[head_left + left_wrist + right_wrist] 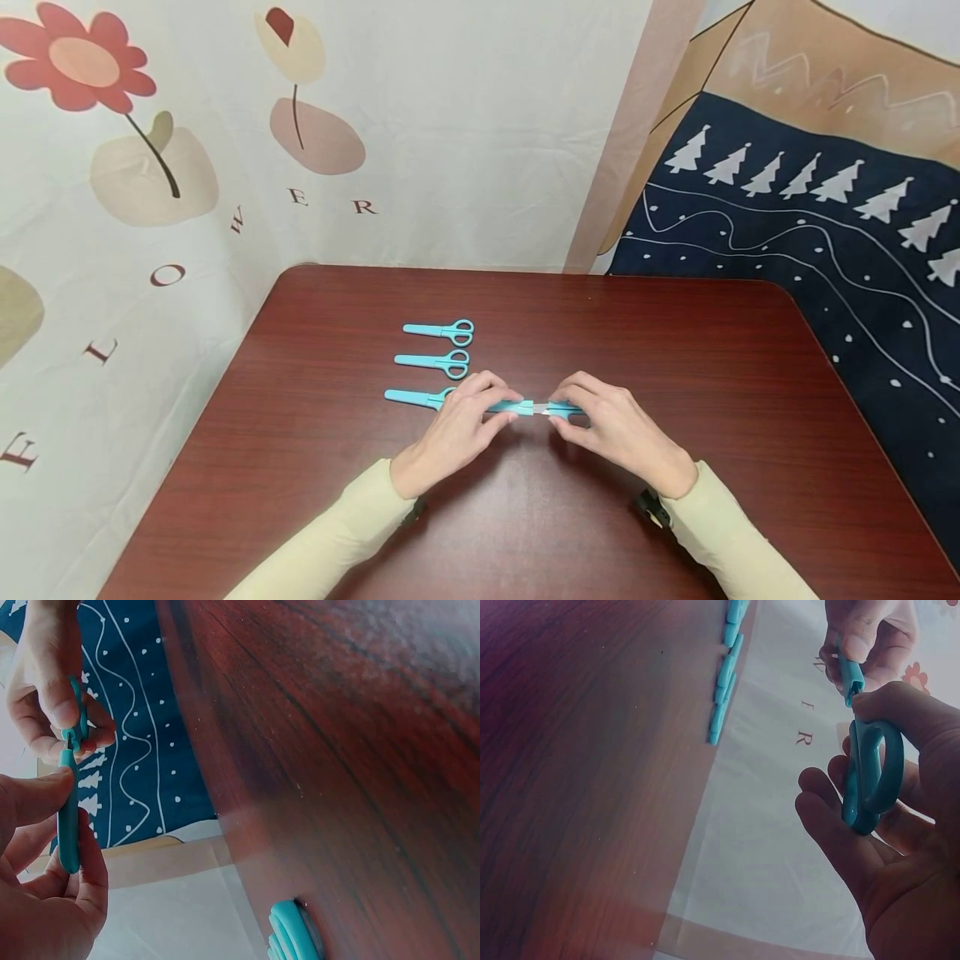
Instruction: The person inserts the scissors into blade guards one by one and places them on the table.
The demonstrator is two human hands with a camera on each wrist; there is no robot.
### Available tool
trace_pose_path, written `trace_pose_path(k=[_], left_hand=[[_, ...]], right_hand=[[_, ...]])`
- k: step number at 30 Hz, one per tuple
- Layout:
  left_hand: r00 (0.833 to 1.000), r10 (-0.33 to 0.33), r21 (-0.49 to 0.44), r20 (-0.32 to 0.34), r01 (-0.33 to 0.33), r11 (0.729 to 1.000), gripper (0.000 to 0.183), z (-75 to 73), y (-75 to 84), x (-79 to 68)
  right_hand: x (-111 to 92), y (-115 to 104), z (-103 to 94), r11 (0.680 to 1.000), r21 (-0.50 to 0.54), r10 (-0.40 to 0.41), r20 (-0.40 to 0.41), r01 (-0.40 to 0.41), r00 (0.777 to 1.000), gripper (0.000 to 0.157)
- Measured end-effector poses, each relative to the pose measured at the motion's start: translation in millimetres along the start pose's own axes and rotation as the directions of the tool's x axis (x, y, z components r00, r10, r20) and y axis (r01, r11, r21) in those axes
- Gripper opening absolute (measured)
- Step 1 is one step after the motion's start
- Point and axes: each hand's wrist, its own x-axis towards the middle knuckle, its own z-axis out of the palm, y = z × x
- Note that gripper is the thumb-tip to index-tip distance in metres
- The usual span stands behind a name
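Observation:
Between my two hands is a pair of turquoise scissors point(892, 769), with a short length of metal blade showing between handle and cover. My left hand point(474, 410) pinches the turquoise blade cover point(68, 817) between thumb and fingers. My right hand point(611, 417) holds the scissors by the finger loops, thumb on top near the blade. The blade's tip is hidden inside the cover. Both hands are held above the table, as the wrist views show.
Three covered turquoise scissors lie in a column left of centre: a far pair point(438, 331), a middle pair point(432, 362) and a near pair point(412, 398), partly behind my left hand. They rest on a dark red wooden table point(675, 333), with printed cloths behind.

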Motion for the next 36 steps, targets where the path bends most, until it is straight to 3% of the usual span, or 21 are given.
trace_pose_path(k=[36], left_hand=[[0.999, 0.035, 0.021, -0.023, -0.034, 0.999, 0.019, 0.4, 1.2, 3.3]], right_hand=[[4.2, -0.9, 1.1, 0.999, -0.017, -0.044, -0.013, 0.044, 0.999, 0.025]])
